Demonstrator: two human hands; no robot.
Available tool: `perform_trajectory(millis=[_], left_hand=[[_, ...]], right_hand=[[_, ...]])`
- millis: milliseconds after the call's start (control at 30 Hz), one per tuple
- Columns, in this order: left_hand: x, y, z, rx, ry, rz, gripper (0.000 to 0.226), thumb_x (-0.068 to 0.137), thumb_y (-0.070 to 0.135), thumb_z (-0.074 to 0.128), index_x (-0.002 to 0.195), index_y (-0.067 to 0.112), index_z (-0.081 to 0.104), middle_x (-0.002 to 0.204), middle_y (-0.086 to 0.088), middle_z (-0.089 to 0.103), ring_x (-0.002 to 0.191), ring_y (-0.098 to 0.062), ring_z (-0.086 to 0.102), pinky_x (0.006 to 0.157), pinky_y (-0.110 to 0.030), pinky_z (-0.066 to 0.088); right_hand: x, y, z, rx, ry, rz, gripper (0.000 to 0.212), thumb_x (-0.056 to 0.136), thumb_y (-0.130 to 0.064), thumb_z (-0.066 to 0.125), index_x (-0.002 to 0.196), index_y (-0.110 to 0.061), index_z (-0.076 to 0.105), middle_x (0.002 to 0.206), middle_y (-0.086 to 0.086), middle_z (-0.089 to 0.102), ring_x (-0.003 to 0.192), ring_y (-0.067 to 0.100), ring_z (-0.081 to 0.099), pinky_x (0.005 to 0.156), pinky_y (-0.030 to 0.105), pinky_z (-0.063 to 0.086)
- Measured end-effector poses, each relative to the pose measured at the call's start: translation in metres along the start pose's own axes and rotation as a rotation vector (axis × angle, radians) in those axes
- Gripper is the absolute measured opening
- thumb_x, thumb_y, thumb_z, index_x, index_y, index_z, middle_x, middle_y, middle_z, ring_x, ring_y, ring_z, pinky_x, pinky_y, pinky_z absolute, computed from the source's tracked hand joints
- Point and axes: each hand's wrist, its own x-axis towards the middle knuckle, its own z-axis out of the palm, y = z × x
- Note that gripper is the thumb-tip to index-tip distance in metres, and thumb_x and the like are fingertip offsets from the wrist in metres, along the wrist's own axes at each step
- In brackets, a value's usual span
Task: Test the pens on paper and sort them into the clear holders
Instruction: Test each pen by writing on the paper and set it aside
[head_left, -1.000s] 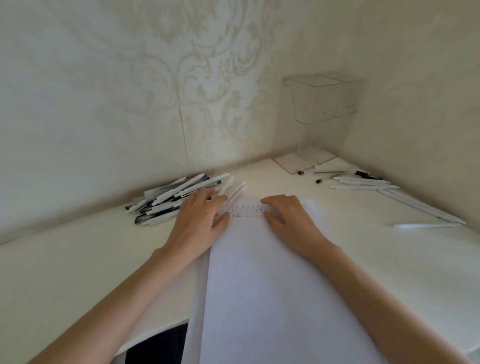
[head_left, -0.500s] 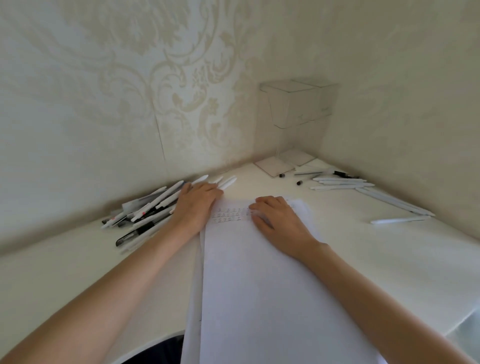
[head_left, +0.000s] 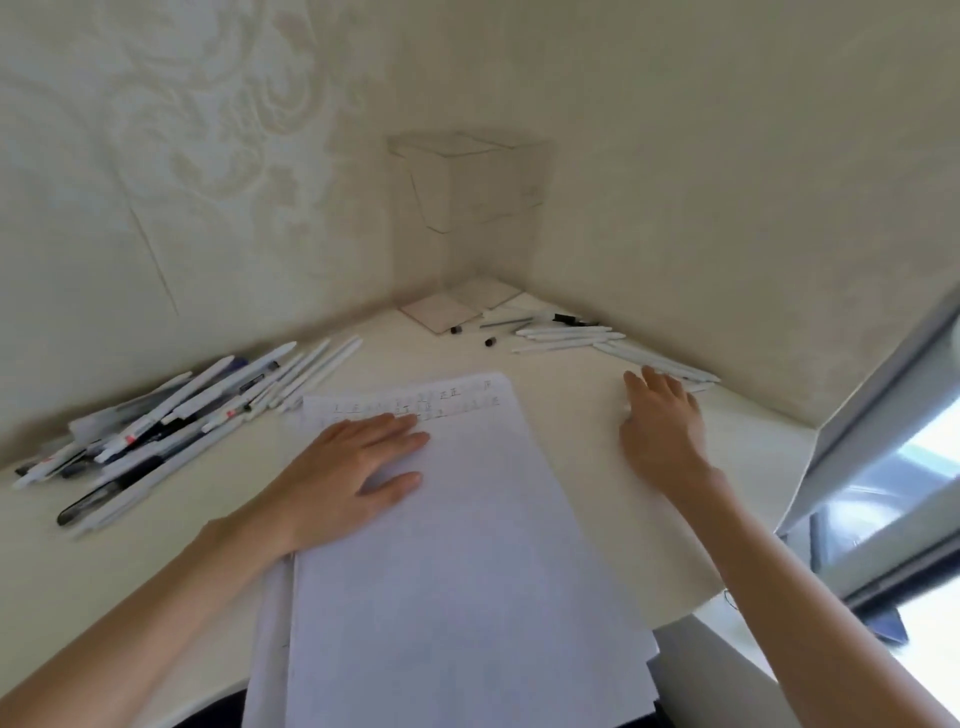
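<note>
Counting two hands here, the left hand (head_left: 358, 467) and the right hand (head_left: 662, 415). Seeing two clear holders (head_left: 467, 187) side by side in the corner. Making out at least two sheets in the paper stack (head_left: 457, 545), judging by one extra edge on the left, and not managing a better number than that. Spotting two small black caps (head_left: 456, 329) lying loose near the holders. Not getting an exact number on the left pile of pens (head_left: 171, 421): way over a dozen, overlapping too much. Counting roughly seven or eight in the right group of pens (head_left: 571, 336), mostly white plus one black, not separating the far ones cleanly.
</note>
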Motion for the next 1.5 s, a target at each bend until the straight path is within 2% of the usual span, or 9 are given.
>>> perform_trajectory(millis=[233,400,600,767,900,1000,1300,1400,1500], left_hand=[[-0.002,0.000,0.002,-0.026,0.088,0.010,0.089,0.071,0.084,0.002,0.135,0.036,0.043,0.138,0.027,0.021,0.130,0.008,0.017,0.108,-0.018,0.011],[-0.020,-0.013,-0.008,-0.056,0.154,0.013,0.082,0.079,0.079,0.012,0.121,0.028,0.060,0.134,0.015,0.046,0.124,-0.005,0.041,0.105,-0.027,0.030],[-0.056,-0.038,-0.021,-0.068,0.189,0.019,0.061,0.089,0.067,0.025,0.117,0.027,0.063,0.128,0.012,0.053,0.119,-0.008,0.048,0.100,-0.035,0.039],[-0.073,-0.037,-0.019,-0.026,0.182,0.094,0.054,0.092,0.061,0.030,0.120,0.027,0.060,0.131,0.014,0.050,0.120,-0.003,0.043,0.100,-0.027,0.032],[-0.080,-0.038,-0.016,0.007,0.147,0.079,0.054,0.092,0.060,0.029,0.129,0.029,0.053,0.138,0.014,0.042,0.124,-0.002,0.036,0.103,-0.021,0.026],[-0.080,-0.036,-0.017,0.027,0.177,0.058,0.054,0.094,0.058,0.028,0.125,0.026,0.057,0.134,0.009,0.048,0.119,-0.006,0.042,0.100,-0.023,0.029],[-0.080,-0.033,-0.017,0.009,0.218,0.030,0.056,0.093,0.060,0.026,0.123,0.026,0.059,0.132,0.009,0.050,0.118,-0.002,0.040,0.100,-0.020,0.029],[-0.080,-0.033,-0.017,-0.007,0.206,0.021,0.058,0.092,0.061,0.024,0.124,0.027,0.057,0.134,0.010,0.048,0.120,-0.001,0.038,0.101,-0.019,0.027],[-0.080,-0.031,-0.018,-0.003,0.209,0.021,0.060,0.092,0.061,0.023,0.124,0.025,0.058,0.133,0.010,0.049,0.120,0.000,0.037,0.101,-0.013,0.023]], right_hand=[[0.003,-0.009,0.005,-0.044,0.104,-0.062,0.027,0.096,-0.011,0.042,0.117,-0.013,0.058,0.120,0.009,0.054,0.114,0.031,0.043,0.089,0.036,0.029],[-0.004,-0.060,-0.019,0.172,0.209,-0.235,0.021,0.094,-0.017,0.051,0.109,-0.006,0.060,0.106,0.013,0.060,0.100,0.034,0.053,0.080,0.037,0.038],[-0.024,-0.163,-0.025,0.549,-0.158,-0.247,0.025,0.091,-0.024,0.051,0.111,-0.010,0.052,0.091,0.007,0.064,0.084,0.027,0.061,0.070,0.035,0.049],[-0.025,-0.180,-0.004,0.378,-0.180,-0.309,0.028,0.098,-0.028,0.043,0.122,-0.013,0.044,0.089,0.006,0.062,0.078,0.023,0.057,0.064,0.032,0.044],[-0.032,-0.148,0.000,0.366,0.015,-0.826,0.039,0.088,-0.004,0.044,0.119,-0.019,0.064,0.118,0.005,0.060,0.111,0.021,0.047,0.090,0.027,0.040],[-0.036,-0.131,0.009,0.336,-0.074,-1.062,0.031,0.091,-0.026,0.048,0.116,-0.020,0.066,0.127,0.003,0.057,0.120,0.018,0.042,0.099,0.027,0.034],[-0.040,-0.166,0.020,0.300,0.153,-0.886,0.032,0.095,-0.033,0.033,0.102,-0.015,0.059,0.083,0.003,0.050,0.074,0.023,0.047,0.071,0.031,0.033],[-0.041,-0.176,0.025,0.299,0.250,-0.765,0.043,0.086,-0.058,0.041,0.078,-0.018,0.057,0.071,-0.002,0.048,0.069,0.020,0.046,0.069,0.029,0.026],[-0.039,-0.178,0.029,0.361,0.374,-0.747,0.036,0.078,-0.047,0.052,0.058,-0.017,0.049,0.054,-0.002,0.041,0.057,0.019,0.039,0.061,0.030,0.031]])
